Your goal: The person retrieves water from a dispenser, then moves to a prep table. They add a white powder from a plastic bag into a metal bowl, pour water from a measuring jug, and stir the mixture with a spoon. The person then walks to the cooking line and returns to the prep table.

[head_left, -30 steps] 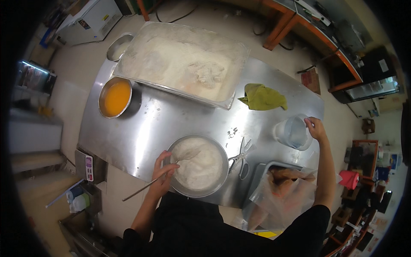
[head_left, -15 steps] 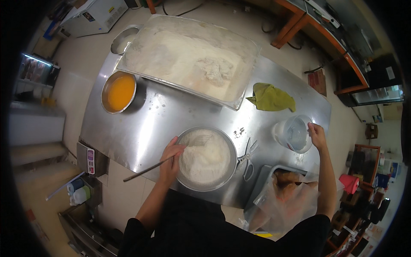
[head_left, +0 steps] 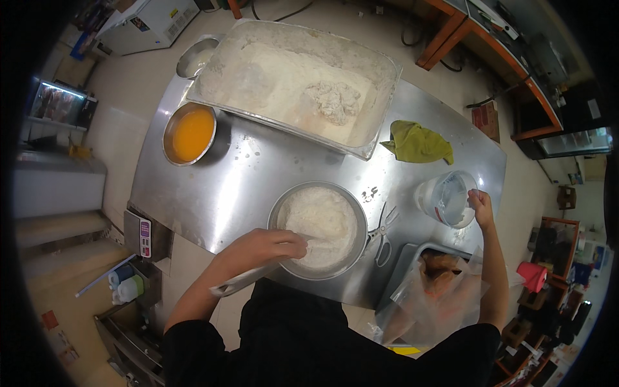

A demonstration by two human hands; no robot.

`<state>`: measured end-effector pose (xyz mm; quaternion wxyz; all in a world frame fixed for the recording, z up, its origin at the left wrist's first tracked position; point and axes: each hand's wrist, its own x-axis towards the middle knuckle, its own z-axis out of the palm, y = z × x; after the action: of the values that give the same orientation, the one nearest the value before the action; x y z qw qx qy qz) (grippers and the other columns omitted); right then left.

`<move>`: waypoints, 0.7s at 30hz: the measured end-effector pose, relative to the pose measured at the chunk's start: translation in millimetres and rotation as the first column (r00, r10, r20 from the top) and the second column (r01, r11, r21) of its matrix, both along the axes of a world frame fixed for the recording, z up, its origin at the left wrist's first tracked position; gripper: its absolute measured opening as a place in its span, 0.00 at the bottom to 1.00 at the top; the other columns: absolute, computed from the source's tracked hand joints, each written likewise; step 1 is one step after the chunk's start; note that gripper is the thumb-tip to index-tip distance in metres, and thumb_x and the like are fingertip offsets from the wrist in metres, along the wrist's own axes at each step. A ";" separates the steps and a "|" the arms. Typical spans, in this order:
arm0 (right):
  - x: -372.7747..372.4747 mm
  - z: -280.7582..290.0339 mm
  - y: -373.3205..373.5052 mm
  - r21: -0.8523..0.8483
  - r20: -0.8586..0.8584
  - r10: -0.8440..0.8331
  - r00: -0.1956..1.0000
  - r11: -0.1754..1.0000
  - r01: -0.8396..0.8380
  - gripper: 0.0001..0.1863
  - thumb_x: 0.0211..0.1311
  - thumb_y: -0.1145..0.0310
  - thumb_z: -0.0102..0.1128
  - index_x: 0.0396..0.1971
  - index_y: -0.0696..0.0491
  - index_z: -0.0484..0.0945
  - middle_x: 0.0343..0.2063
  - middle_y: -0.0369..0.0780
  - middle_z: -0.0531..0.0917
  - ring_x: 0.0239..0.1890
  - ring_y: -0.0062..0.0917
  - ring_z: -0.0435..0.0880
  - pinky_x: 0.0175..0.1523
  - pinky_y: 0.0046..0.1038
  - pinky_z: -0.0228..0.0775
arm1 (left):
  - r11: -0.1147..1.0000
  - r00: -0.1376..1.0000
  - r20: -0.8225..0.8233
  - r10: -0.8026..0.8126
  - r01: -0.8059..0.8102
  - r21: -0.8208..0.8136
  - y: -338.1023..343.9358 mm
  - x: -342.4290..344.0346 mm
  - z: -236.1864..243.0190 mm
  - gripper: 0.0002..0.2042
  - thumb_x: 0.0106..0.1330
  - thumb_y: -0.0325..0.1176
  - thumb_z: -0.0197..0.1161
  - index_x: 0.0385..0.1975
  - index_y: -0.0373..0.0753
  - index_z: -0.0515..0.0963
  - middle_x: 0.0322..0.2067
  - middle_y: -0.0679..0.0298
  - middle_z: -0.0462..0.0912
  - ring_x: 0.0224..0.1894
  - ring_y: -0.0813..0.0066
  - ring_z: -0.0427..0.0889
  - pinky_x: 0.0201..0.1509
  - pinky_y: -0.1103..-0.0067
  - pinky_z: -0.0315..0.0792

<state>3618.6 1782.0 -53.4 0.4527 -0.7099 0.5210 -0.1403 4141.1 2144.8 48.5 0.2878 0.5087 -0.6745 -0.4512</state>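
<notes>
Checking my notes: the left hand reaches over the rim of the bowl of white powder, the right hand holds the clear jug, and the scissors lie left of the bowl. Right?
No: the head view shows the scissors to the right of the bowl, not left. The left hand over its rim and the right hand holding the jug are correct.

The whisk (head_left: pixel 246 281) is blurred at the left hand (head_left: pixel 274 245), its wire end indistinct, and a translucent plastic bag (head_left: pixel 445 306) partly obscures the grey tray (head_left: pixel 398 275).

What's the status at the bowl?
Left grip: on whisk, over bowl of white powder. Right grip: on clear pitcher. Scissors lie just right of bowl.
</notes>
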 end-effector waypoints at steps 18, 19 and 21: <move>12.7 -4.9 50.3 -0.045 0.194 -0.246 0.950 0.965 0.259 0.15 0.62 0.65 0.53 0.17 0.54 0.73 0.17 0.29 0.72 0.21 0.13 0.67 0.29 0.21 0.58 | 0.979 0.937 0.322 -0.137 0.178 -0.102 -39.7 6.1 -55.8 0.13 0.59 0.22 0.56 0.43 0.42 0.75 0.42 0.65 0.76 0.44 0.63 0.78 0.45 0.72 0.75; 13.4 -4.2 51.0 -0.037 0.196 -0.250 0.948 0.965 0.261 0.15 0.61 0.65 0.53 0.17 0.55 0.73 0.17 0.30 0.72 0.21 0.14 0.68 0.29 0.21 0.58 | 0.981 0.951 0.285 -0.120 0.158 -0.114 -41.0 6.4 -57.0 0.13 0.59 0.22 0.56 0.43 0.42 0.75 0.42 0.64 0.76 0.43 0.63 0.79 0.45 0.72 0.75; 13.2 -3.4 51.4 -0.037 0.190 -0.245 0.951 0.966 0.257 0.14 0.61 0.65 0.53 0.17 0.55 0.74 0.17 0.30 0.73 0.21 0.14 0.69 0.29 0.21 0.58 | 0.981 0.976 0.187 -0.109 0.136 -0.141 -40.4 5.8 -59.5 0.13 0.59 0.22 0.55 0.43 0.42 0.75 0.41 0.63 0.76 0.43 0.61 0.79 0.45 0.71 0.75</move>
<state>3631.7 1833.4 -56.8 0.4552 -0.6355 0.5585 -0.2776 4146.9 2104.4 -11.0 0.2359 0.4808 -0.7603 -0.3676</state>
